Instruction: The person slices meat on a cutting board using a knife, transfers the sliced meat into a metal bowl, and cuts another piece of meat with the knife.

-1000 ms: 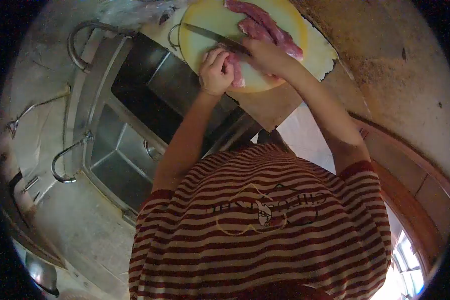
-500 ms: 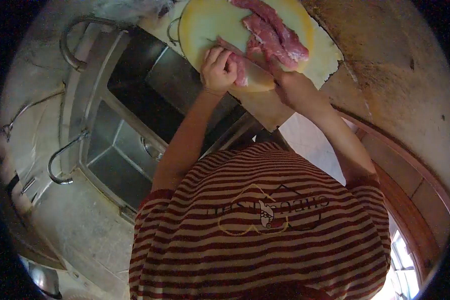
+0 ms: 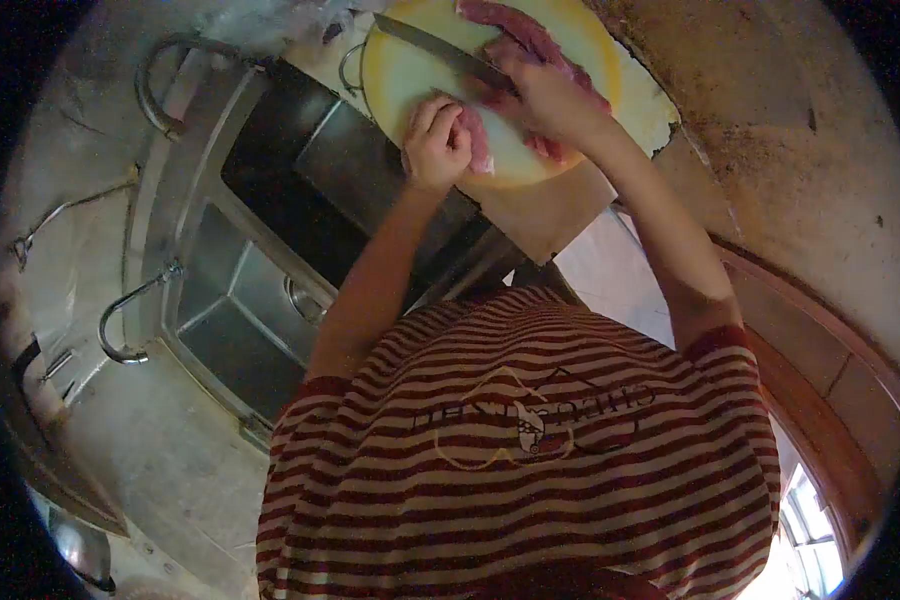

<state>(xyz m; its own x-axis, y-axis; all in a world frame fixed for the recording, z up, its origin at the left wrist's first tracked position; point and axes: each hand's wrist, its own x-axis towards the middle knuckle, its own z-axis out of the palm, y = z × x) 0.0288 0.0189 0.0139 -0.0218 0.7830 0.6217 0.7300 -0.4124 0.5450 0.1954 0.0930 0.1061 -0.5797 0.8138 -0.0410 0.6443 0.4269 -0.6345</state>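
On the round cutting board, my left hand presses curled fingers onto a piece of meat near the board's front left edge. My right hand is closed on a knife, whose blade points up and left across the board, apart from the left hand. Longer strips of raw meat lie at the board's far right, partly hidden behind the right hand. Another bit of red meat shows below the right wrist.
A metal sink with two basins lies left of the board, with a curved faucet beside it. A second curved metal pipe stands at the upper left. The worn brown counter extends to the right.
The right hand with the knife moved down and right, uncovering the strips, then back up and left. The left hand has stayed nearly still on the meat.
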